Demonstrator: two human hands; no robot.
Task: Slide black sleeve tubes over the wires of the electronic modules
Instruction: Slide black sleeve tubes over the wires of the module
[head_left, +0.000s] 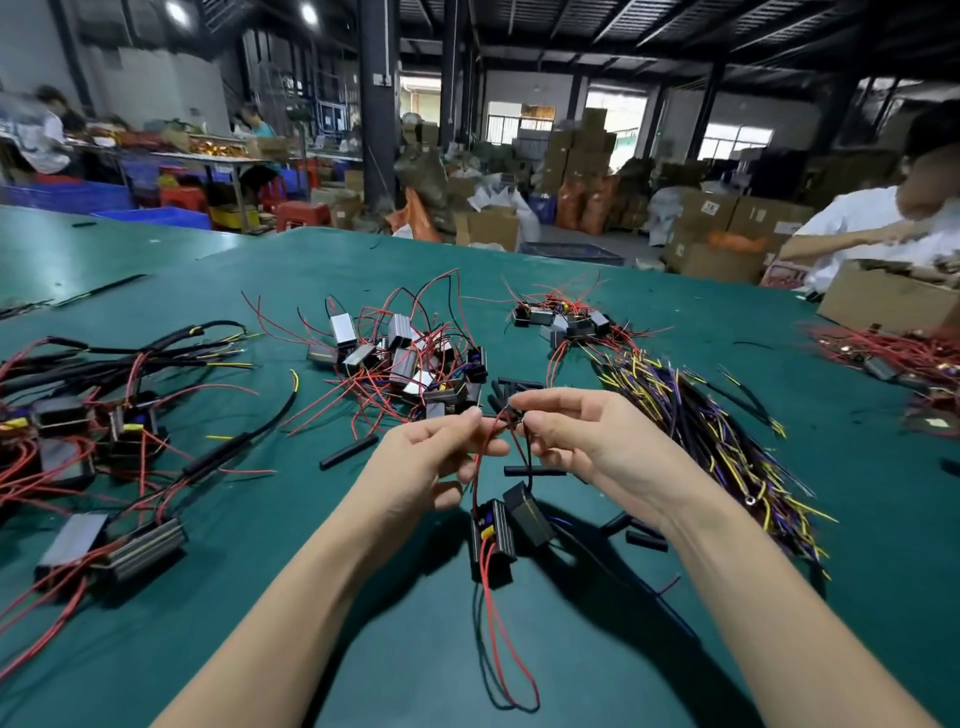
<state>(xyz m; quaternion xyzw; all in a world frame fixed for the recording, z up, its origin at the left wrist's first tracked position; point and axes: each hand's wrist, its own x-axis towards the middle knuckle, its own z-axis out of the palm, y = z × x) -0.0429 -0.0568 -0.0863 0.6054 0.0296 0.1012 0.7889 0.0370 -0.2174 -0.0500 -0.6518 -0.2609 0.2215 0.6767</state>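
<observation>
- At the far left of the green table (597, 649) lies a heap of finished modules (78, 431); their wires already run inside long black tubes, so part of the batch looks done.
- Behind the hands, a pile of bare modules (400, 358) trails loose red and black wires with no tubes on them. These, I judge, are yet to be done.
- The left hand (431, 462) pinches red wires between thumb and fingertips, holding them up toward the other hand.
- Two small modules (506, 530) hang from those wires just below the hands, red loops trailing toward the near edge.
- The right hand (576, 441) pinches a short black tube (511, 413) at the wire ends. The tube looks only started on the wires, though how far on it is I cannot tell.
- Spare tubes (535, 471) lie on the table around the hands.
- To the right sits a bundle of yellow and purple wires (717, 441), and further right another red tangle (893, 353), so much seems left.
</observation>
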